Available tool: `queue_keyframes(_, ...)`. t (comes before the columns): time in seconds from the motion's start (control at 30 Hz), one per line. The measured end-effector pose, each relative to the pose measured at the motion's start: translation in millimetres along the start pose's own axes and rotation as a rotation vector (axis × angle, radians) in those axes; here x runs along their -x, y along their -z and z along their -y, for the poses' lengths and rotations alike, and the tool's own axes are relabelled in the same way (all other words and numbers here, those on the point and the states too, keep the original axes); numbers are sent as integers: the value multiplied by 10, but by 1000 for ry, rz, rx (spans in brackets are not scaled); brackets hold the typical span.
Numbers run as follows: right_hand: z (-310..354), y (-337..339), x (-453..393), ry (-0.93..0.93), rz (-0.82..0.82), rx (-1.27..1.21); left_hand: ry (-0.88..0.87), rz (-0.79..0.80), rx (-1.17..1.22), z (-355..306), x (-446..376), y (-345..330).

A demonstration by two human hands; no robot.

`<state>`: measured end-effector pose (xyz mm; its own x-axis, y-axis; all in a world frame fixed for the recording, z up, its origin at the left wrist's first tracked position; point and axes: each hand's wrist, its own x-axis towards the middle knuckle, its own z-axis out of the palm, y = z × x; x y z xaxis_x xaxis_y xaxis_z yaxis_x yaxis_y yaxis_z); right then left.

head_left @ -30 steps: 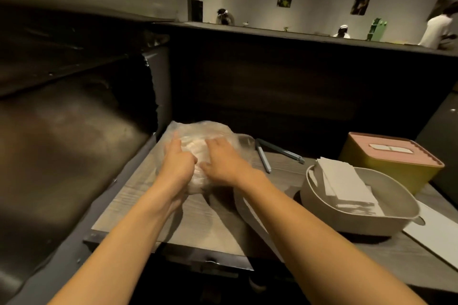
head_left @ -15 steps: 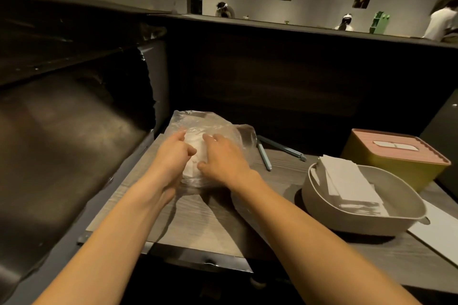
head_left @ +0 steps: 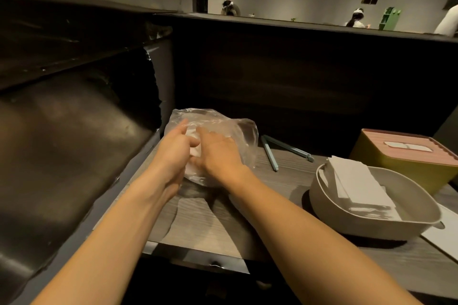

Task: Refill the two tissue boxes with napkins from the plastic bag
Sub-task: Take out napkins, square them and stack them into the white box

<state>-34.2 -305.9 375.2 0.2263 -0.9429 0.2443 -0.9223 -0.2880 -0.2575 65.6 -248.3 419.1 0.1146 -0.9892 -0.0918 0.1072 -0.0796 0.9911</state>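
Both hands are on the bag (head_left: 223, 129), left hand (head_left: 174, 150) and right hand (head_left: 219, 153) curled round the napkins (head_left: 194, 151) through the plastic, with the open box (head_left: 371, 215) off right of the grip; next, I'd say, free a stack.

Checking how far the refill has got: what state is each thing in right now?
plastic bag: on the table, napkins inside, both hands on it
left hand: on the bag, grip unclear
right hand: on the bag, grip unclear
beige box: lid off, napkin stack inside
yellow box: pink lid on
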Motion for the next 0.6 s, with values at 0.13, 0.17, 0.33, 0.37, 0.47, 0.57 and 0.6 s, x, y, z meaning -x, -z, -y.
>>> queue_keyframes(0.13,-6,68,62,56,-92,-79,5,0,51,-16,3,-19)
queue_keyframes(0.17,-11,74,76,63,-103,-74,7,6,70,-19,8,-28)
queue_keyframes(0.33,-57,60,142,102,-197,53,-42,3,69,34,4,-32)
queue_keyframes(0.37,-65,75,145,114,-215,72,-54,4,59,37,1,-30)
queue_keyframes(0.47,-56,171,156,159,-235,88,-78,40,49,21,5,-15)
queue_keyframes(0.57,-39,248,184,176,-268,240,-113,50,43,1,5,-3)
queue_keyframes(0.6,-37,270,202,170,-274,261,-121,51,35,-14,29,-16)
